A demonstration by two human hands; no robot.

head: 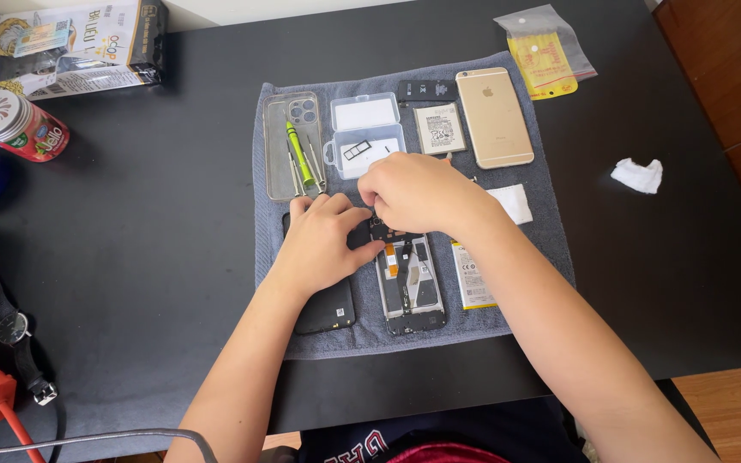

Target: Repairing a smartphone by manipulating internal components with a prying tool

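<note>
Opened phone (410, 285) lies on the grey towel (551, 249), internals exposed. Left hand (323, 240) rests just left of its top end, fingers curled against it. Right hand (418, 193) pinches over that top edge. Beyond: clear parts box (367, 135), gold phone (494, 117).

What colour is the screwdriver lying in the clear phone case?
Bright green screwdriver, resting in the clear case; the head view shows it.
</note>
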